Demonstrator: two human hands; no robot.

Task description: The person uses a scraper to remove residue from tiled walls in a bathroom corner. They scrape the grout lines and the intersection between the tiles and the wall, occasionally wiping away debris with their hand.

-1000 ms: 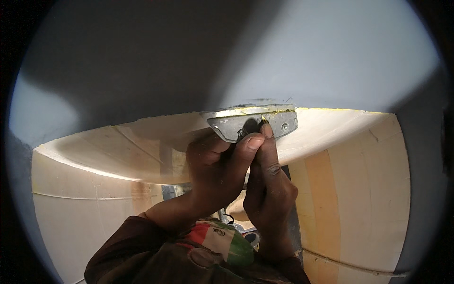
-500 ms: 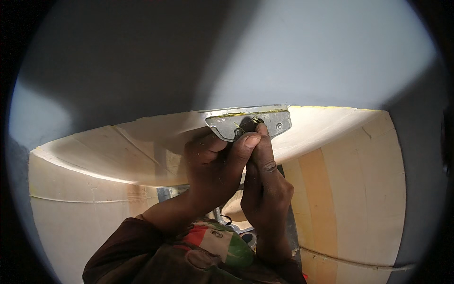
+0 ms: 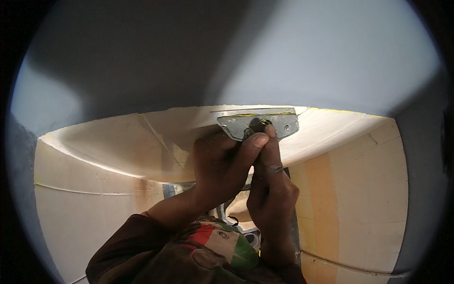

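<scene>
A flat grey metal scraper-like tool, trapezoid in shape with a straight upper edge and round bolt heads, lies against the cream curved surface. Thin yellow shavings cling along its upper edge. My left hand is closed on its lower left side, thumb in front and the other fingers partly hidden behind. My right hand presses a fingertip on the tool's face beside the left thumb; its other fingers are curled under. Just above the tool runs the border of a smooth grey-blue surface.
Cream panels curve down on both sides, the right one with an orange-tan band. A thin cord or ridge crosses low on that panel. My dark sleeve fills the lower left. Shadow covers much of the upper surface.
The tool and both hands have shifted slightly right in view, and the picture has tilted a little. More cream surface shows above the tool's upper edge. Both hands keep their hold.
</scene>
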